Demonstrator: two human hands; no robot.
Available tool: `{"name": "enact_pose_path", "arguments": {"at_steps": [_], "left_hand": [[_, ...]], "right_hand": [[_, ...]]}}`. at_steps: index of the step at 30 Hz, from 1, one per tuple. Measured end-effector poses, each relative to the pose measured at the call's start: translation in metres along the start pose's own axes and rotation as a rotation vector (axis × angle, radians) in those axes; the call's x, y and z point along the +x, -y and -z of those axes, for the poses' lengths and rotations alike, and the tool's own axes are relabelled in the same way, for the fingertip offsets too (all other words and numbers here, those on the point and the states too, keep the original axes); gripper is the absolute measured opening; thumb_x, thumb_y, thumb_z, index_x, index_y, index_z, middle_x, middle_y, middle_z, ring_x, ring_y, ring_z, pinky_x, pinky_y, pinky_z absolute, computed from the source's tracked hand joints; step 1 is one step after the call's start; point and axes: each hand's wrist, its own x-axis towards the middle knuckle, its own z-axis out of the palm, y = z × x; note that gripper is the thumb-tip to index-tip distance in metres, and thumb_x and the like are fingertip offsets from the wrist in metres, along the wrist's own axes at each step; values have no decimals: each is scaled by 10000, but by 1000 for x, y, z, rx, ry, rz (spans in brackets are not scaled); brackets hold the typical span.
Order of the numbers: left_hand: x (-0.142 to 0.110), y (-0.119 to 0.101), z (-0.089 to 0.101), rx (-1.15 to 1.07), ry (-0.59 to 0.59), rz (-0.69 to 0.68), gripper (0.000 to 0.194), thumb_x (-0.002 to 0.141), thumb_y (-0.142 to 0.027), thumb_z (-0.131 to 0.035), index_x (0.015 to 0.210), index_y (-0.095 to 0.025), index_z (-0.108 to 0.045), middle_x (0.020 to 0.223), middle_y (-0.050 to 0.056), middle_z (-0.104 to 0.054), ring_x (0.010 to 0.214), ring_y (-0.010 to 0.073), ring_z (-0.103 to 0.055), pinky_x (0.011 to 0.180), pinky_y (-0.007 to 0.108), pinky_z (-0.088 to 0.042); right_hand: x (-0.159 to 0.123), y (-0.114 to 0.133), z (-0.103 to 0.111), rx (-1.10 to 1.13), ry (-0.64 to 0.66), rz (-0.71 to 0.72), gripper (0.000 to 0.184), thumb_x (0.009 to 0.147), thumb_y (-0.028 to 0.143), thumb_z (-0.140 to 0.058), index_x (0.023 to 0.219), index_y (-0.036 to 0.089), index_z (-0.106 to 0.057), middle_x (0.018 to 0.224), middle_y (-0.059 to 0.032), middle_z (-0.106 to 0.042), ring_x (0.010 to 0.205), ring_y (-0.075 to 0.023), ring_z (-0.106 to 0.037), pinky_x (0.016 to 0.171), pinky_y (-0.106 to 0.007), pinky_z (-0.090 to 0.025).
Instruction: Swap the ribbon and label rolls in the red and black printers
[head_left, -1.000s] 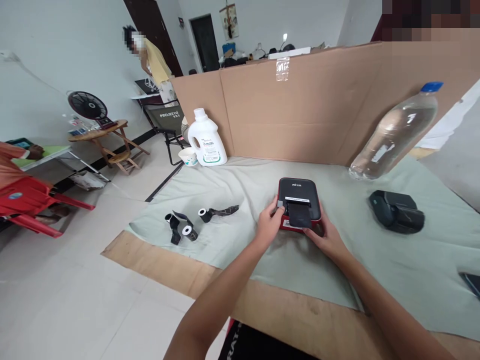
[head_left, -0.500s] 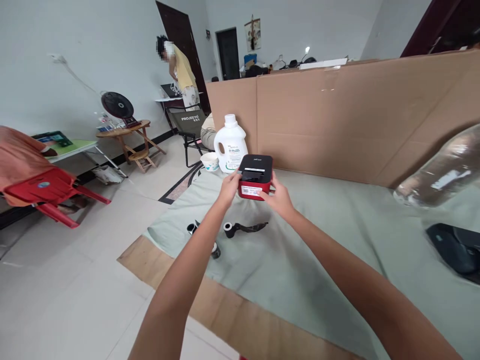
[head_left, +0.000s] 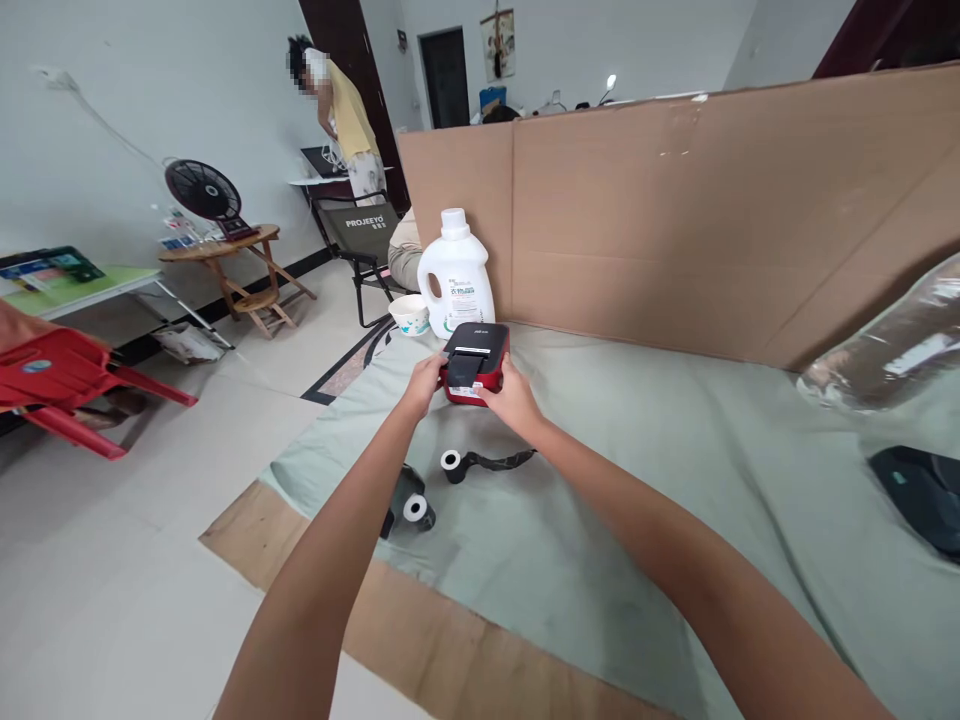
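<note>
Both hands hold a small red-and-black label printer just in front of a white detergent jug. My left hand grips its left side, and my right hand has its thumb on the front and fingers along the right side. A dark strip lies over the front of the printer's top, below a slot. Whether the printer's base touches the cloth I cannot tell. Nearer to me is a black roll with a loose dark tail. Another black roll lies beside my left forearm, with dark material partly hidden behind the arm.
A pale green cloth covers a wooden board. Behind stands a cardboard panel. A white bowl sits beside the jug. At right are a plastic-wrapped bundle and a black object. A person in yellow stands far back.
The printer, held in both hands, has moved left and lower, closer to the cloth. My view has shifted slightly, showing more of the roll near my left forearm.
</note>
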Motion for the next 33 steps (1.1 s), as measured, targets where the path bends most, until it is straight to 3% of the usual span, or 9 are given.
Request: {"name": "enact_pose_path", "arguments": {"at_steps": [6, 9, 12, 16, 19, 21, 24, 27, 33], "left_hand": [[7, -1, -1, 27, -6, 28, 477, 734, -340, -617, 1168, -184, -735, 1035, 61, -750, 938, 186, -651, 790, 266, -513], [-1, -11, -2, 80, -58, 4, 491, 778, -311, -606, 1244, -192, -700, 1249, 88, -724, 1168, 233, -639, 966, 338, -516], [-30, -24, 1, 135, -206, -190, 487, 849, -299, -570, 1316, -190, -659, 1484, 90, -592, 1416, 244, -494, 1174, 370, -389], [-112, -30, 4, 197, -276, -564, 446, 925, -320, -535, 1341, -213, -653, 1482, 70, -597, 1428, 257, -501, 1229, 392, -354], [-183, -18, -6, 274, -212, -727, 404, 973, -360, -513, 1333, -247, -657, 1457, 54, -619, 1457, 274, -472, 1243, 451, -351], [-221, -5, -23, 298, -139, -781, 361, 984, -366, -519, 1284, -240, -675, 1399, 68, -660, 1443, 291, -491, 1236, 501, -360], [-256, 15, -59, 286, 16, -784, 302, 985, -329, -525, 1217, -235, -694, 1332, 84, -697, 1413, 297, -526, 1206, 525, -397], [-268, 26, -101, 305, 137, -720, 310, 973, -299, -515, 1214, -239, -699, 1321, 81, -705, 1384, 277, -556, 1199, 495, -412], [-256, 26, -187, 338, 350, -519, 333, 928, -228, -516, 1189, -220, -723, 1262, 79, -733, 1254, 240, -651, 1161, 431, -452]], "right_hand": [[7, 7, 0, 16, -25, -64, 881, 741, 327, -791, 1538, 264, -422, 1446, -96, -606, 1372, -370, -517, 1155, -579, -404], [-9, 9, 32, 14, 23, -143, 819, 767, 388, -756, 1518, 238, -466, 1466, -127, -586, 1317, -375, -567, 1110, -577, -449], [-59, 0, 111, -110, -107, -145, 750, 793, 483, -704, 1481, 253, -514, 1484, -128, -566, 1345, -369, -543, 1144, -575, -417], [-176, -30, 271, -582, -448, -144, 764, 837, 596, -605, 1483, 203, -492, 1448, -214, -552, 1413, -453, -432, 1161, -707, -277], [-259, -48, 374, -901, -685, -418, 930, 751, 726, -653, 1530, 279, -415, 1495, -275, -457, 1448, -551, -313, 1105, -770, -226], [-292, -56, 414, -934, -726, -669, 1074, 648, 754, -722, 1541, 259, -386, 1454, -339, -460, 1377, -619, -364, 1019, -804, -269], [-305, -63, 433, -795, -594, -851, 1192, 575, 739, -752, 1551, 178, -360, 1358, -365, -516, 1249, -635, -485, 902, -772, -388], [-297, -62, 429, -720, -617, -809, 1168, 658, 694, -712, 1573, 89, -311, 1379, -386, -480, 1278, -574, -496, 938, -653, -426], [-277, -40, 386, -730, -747, -682, 1164, 601, 543, -787, 1513, -32, -346, 1294, -364, -531, 1212, -510, -527, 1010, -581, -408]]}}
